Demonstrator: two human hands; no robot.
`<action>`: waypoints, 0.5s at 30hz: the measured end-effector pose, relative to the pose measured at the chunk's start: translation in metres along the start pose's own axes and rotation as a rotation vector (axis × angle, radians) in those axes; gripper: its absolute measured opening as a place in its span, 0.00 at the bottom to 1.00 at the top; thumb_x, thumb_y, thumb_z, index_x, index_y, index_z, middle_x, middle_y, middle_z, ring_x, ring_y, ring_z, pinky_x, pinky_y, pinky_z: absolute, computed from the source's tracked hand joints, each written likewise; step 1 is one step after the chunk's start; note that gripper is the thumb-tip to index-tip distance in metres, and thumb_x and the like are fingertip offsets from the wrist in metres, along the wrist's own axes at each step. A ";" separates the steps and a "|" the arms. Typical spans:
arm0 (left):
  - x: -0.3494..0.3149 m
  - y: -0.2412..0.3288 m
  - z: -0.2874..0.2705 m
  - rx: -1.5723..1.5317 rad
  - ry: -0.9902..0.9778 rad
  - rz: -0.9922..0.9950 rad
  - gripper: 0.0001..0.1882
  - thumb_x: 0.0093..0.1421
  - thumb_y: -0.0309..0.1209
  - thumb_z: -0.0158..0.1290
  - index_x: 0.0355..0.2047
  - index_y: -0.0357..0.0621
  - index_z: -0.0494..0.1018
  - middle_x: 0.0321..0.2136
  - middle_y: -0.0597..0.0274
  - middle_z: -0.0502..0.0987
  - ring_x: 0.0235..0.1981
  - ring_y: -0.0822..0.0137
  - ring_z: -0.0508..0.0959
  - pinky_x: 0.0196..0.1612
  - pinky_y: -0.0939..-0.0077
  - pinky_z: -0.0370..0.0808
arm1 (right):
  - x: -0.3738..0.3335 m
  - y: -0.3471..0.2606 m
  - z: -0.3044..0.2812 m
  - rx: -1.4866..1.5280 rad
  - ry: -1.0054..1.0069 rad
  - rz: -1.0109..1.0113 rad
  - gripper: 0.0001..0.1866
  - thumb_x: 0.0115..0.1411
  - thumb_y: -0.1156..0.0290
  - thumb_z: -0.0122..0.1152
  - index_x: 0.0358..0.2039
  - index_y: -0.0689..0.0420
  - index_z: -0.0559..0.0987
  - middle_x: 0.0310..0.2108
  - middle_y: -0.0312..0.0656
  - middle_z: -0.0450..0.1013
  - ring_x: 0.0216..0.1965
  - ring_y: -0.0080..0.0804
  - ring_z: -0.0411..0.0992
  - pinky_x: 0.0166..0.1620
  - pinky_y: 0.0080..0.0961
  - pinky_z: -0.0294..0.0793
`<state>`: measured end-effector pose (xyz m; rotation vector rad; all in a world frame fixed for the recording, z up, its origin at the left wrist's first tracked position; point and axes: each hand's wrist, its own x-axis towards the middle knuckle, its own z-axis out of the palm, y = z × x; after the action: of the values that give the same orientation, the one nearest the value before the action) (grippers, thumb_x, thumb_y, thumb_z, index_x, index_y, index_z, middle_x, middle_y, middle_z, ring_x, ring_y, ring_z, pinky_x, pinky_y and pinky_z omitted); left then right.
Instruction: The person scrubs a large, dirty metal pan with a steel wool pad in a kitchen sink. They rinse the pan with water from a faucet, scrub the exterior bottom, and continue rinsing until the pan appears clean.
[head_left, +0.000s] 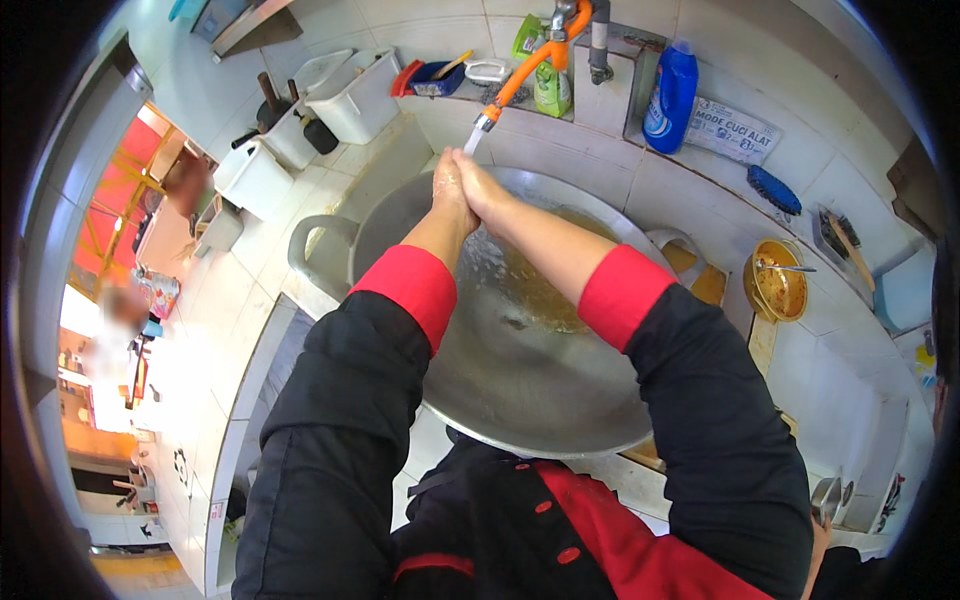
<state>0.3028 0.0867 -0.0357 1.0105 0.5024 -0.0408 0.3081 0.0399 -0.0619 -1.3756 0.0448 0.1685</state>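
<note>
My left hand (449, 188) and my right hand (478, 186) are pressed together, palm against palm, under a thin stream of water from an orange flexible tap hose (522, 68). Neither hand holds anything. They hover over the far rim of a large steel wok (560, 400) that sits in a tiled sink. The wok holds shallow, brownish, greasy water (535, 290). Both forearms are bare below black sleeves with red cuffs.
A blue detergent bottle (669, 97) and a green pouch (549, 88) stand on the ledge behind the tap. White plastic tubs (356, 98) sit at the back left. A yellow bowl with a spoon (776, 283) and a blue scrubber (773, 190) lie to the right.
</note>
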 end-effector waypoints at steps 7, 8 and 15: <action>-0.002 0.013 -0.006 0.586 -0.265 0.004 0.28 0.60 0.56 0.41 0.45 0.46 0.69 0.48 0.53 0.69 0.47 0.53 0.69 0.51 0.53 0.63 | 0.019 0.026 -0.017 0.117 -0.274 0.141 0.29 0.61 0.44 0.36 0.48 0.52 0.72 0.45 0.45 0.70 0.45 0.38 0.67 0.48 0.37 0.65; -0.001 0.028 -0.017 0.930 -0.322 -0.021 0.29 0.60 0.56 0.42 0.47 0.45 0.69 0.49 0.52 0.69 0.48 0.52 0.68 0.52 0.52 0.62 | 0.010 0.030 -0.019 0.089 -0.342 0.125 0.30 0.60 0.42 0.38 0.51 0.50 0.71 0.46 0.45 0.70 0.46 0.40 0.68 0.49 0.38 0.65; -0.070 0.116 -0.064 2.150 -0.357 0.326 0.29 0.57 0.49 0.48 0.49 0.37 0.69 0.54 0.43 0.64 0.56 0.49 0.65 0.57 0.63 0.61 | -0.114 0.122 -0.153 -1.505 -1.302 0.630 0.40 0.62 0.38 0.29 0.65 0.55 0.51 0.66 0.49 0.43 0.67 0.43 0.40 0.66 0.40 0.39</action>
<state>0.2465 0.1879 0.0596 3.0756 -0.2970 -0.5449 0.1885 -0.0985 -0.1953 -2.3857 -0.9134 1.8880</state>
